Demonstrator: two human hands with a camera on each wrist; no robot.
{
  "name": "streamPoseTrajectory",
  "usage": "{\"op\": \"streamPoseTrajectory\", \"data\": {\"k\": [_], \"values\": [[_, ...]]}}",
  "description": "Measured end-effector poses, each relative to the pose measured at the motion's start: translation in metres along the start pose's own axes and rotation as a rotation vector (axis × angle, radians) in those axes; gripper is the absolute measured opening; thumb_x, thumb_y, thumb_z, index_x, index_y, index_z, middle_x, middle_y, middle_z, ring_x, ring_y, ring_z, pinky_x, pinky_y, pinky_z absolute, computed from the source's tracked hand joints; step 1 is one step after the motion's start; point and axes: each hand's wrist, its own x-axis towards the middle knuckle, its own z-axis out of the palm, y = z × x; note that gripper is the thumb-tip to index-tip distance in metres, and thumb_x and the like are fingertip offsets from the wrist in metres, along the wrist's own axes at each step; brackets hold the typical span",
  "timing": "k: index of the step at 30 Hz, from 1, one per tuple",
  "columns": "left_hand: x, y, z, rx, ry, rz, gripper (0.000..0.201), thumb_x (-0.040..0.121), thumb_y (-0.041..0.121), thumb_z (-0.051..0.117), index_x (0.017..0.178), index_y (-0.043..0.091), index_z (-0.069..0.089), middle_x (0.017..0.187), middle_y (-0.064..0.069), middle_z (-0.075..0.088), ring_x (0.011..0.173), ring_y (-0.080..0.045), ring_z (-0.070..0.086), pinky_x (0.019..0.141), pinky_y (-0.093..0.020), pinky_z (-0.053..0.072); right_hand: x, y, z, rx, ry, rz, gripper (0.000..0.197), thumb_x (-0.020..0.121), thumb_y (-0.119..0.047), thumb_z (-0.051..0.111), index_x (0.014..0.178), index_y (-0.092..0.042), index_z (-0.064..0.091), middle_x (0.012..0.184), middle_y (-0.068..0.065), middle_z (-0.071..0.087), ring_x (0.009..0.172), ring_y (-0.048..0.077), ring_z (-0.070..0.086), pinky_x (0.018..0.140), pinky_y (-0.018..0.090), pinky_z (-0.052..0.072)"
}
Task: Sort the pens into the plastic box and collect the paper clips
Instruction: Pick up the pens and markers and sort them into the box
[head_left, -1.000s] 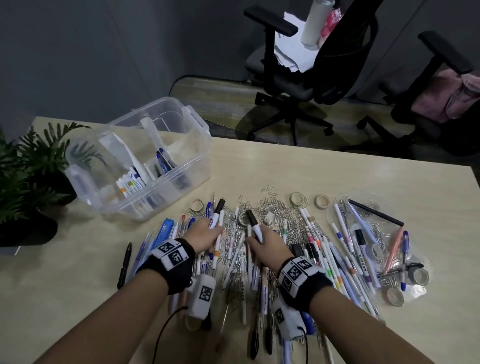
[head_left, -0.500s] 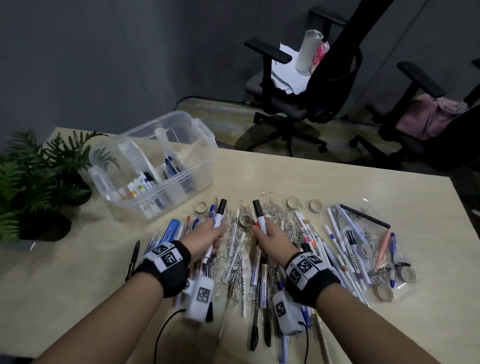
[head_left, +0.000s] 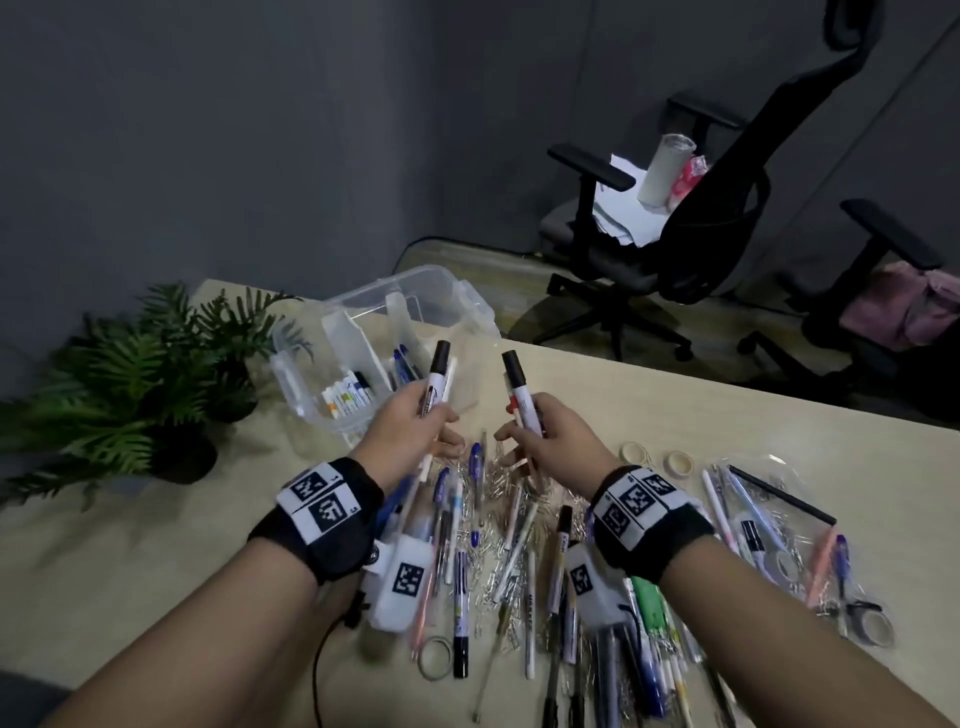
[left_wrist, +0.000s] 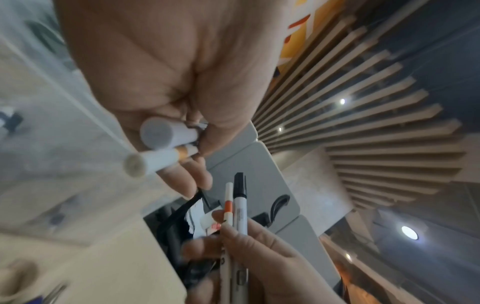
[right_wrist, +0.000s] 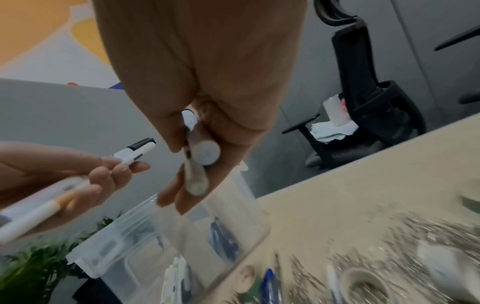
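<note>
In the head view my left hand is raised above the table and grips a white marker with a black cap along with a thin white pen. My right hand hangs beside it and holds a second black-capped marker and a thin pen with a red band. The left wrist view shows the left hand's marker butt and thin pen. The clear plastic box, with several pens in its compartments, stands just beyond the left hand. Loose pens and paper clips cover the table below both hands.
A potted fern stands left of the box. Tape rolls and a clear pouch of pens lie at the right. Behind the table's far edge are two office chairs, one of them holding papers.
Both hands have lifted off the pile, each carrying a marker and a thin pen, and now hang in the air nearer the box. The head view has tilted upward.
</note>
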Motion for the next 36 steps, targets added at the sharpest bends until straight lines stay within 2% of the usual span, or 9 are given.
{"op": "streamPoseTrajectory", "data": {"k": [4,9,13,17,22,25,28,32,36], "values": [[0.005,0.021,-0.038,-0.123,0.126,0.047,0.018,0.095,0.003,0.051,0.113,0.001,0.051,0.092,-0.014,0.062,0.072,-0.021,0.069,0.065,-0.031,0.06,0.026,-0.029,0.019,-0.086,-0.056,-0.083,0.012,0.098,-0.023,0.049,0.109,-0.026,0.047,0.08,0.007,0.066,0.05,0.025,0.057,0.045,0.031,0.048],[0.022,0.025,-0.084,-0.155,0.244,-0.009,0.025,0.093,-0.001,0.052,0.117,0.0,0.046,0.099,-0.022,0.062,0.078,-0.023,0.068,0.063,-0.031,0.06,0.065,-0.061,0.054,-0.246,-0.031,-0.187,0.029,0.092,-0.005,0.045,0.119,-0.013,0.05,0.079,-0.003,0.051,0.056,0.009,0.049,0.042,0.01,0.037],[0.043,0.016,-0.106,-0.161,0.282,-0.078,0.02,0.094,-0.002,0.05,0.114,0.001,0.048,0.102,-0.017,0.06,0.085,-0.021,0.066,0.074,-0.039,0.059,0.095,-0.072,0.087,-0.275,-0.027,-0.274,0.023,0.09,-0.004,0.045,0.111,-0.009,0.056,0.09,0.013,0.056,0.064,0.019,0.054,0.045,0.016,0.04],[0.057,0.009,-0.117,-0.086,0.256,-0.11,0.015,0.091,0.002,0.056,0.107,0.005,0.055,0.099,-0.015,0.067,0.086,-0.022,0.069,0.079,-0.044,0.058,0.114,-0.067,0.116,-0.396,0.042,-0.317,0.028,0.091,-0.01,0.047,0.117,-0.009,0.057,0.105,0.012,0.058,0.094,0.025,0.056,0.074,0.026,0.043],[0.071,-0.001,-0.123,-0.033,0.229,-0.162,0.015,0.082,0.013,0.057,0.096,0.009,0.061,0.092,-0.018,0.069,0.087,-0.033,0.068,0.082,-0.053,0.055,0.131,-0.056,0.141,-0.519,0.072,-0.275,0.031,0.096,-0.029,0.043,0.123,-0.016,0.052,0.111,0.01,0.057,0.102,0.028,0.056,0.082,0.035,0.045],[0.07,-0.002,-0.125,-0.032,0.212,-0.204,0.034,0.081,0.023,0.058,0.11,0.005,0.055,0.095,-0.014,0.063,0.089,-0.029,0.063,0.074,-0.04,0.054,0.13,-0.053,0.144,-0.511,0.064,-0.249,0.038,0.098,-0.034,0.041,0.13,-0.014,0.047,0.121,0.013,0.051,0.114,0.03,0.048,0.097,0.04,0.04],[0.069,-0.002,-0.125,-0.07,0.223,-0.213,0.052,0.082,0.029,0.06,0.127,0.005,0.048,0.103,-0.008,0.06,0.093,-0.022,0.06,0.075,-0.036,0.052,0.119,-0.056,0.133,-0.388,0.102,-0.291,0.035,0.099,-0.028,0.044,0.13,-0.013,0.051,0.122,0.011,0.051,0.117,0.024,0.046,0.102,0.033,0.035],[0.057,0.004,-0.122,0.024,0.243,-0.122,0.024,0.091,0.026,0.056,0.112,0.017,0.056,0.112,-0.007,0.061,0.105,-0.023,0.059,0.095,-0.043,0.049,0.093,-0.05,0.101,-0.202,0.208,-0.371,0.022,0.097,-0.02,0.049,0.114,-0.016,0.062,0.105,-0.003,0.057,0.095,0.004,0.051,0.087,0.015,0.037],[0.037,0.005,-0.105,0.026,0.131,-0.057,0.013,0.093,0.014,0.055,0.103,0.011,0.062,0.096,-0.007,0.065,0.086,-0.018,0.062,0.072,-0.031,0.05,0.061,-0.021,0.065,-0.158,0.247,-0.292,0.012,0.095,-0.019,0.053,0.102,-0.021,0.062,0.093,-0.009,0.06,0.077,-0.007,0.052,0.068,0.008,0.037]]}}
